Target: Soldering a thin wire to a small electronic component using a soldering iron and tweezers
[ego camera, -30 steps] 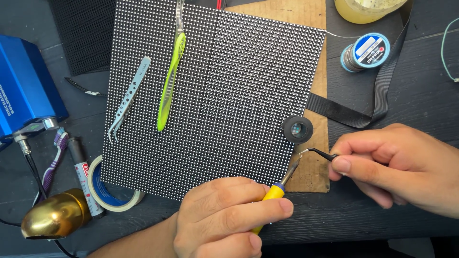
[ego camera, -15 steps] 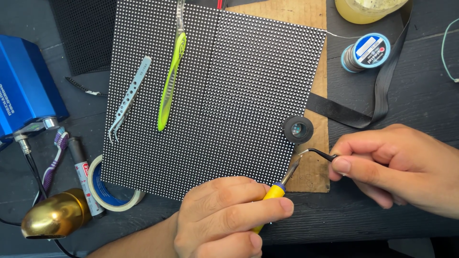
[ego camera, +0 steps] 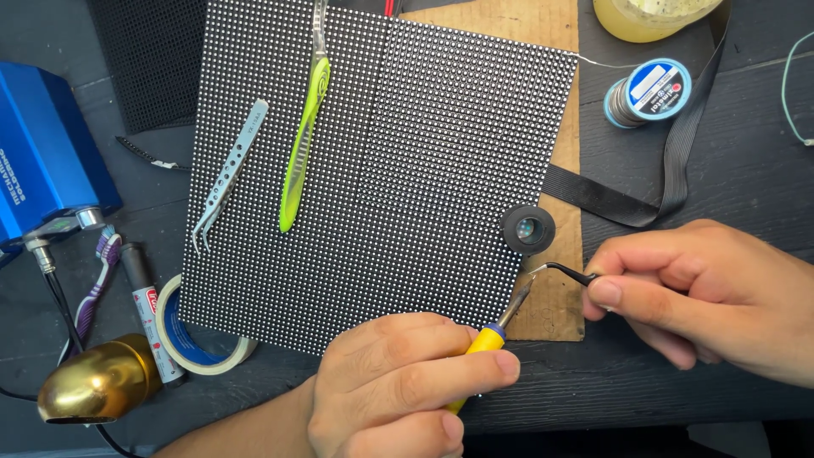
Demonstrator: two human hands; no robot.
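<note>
nothing moved, left hand [ego camera: 398, 386] fingers clamped on soldering iron [ego camera: 496, 331], right hand [ego camera: 712, 293] fingers pinching tweezers [ego camera: 568, 270]

Blue metal box [ego camera: 47, 161] at left edge, toothbrush [ego camera: 93, 284] and marker [ego camera: 148, 318] just below it. Masking tape roll [ego camera: 182, 352] beside brass dome [ego camera: 97, 382]; solder spool [ego camera: 649, 92] top right.

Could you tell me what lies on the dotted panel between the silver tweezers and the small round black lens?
In the head view, a yellow-green handled tool lies between the silver tweezers and the round black lens, on the dotted panel.
</note>
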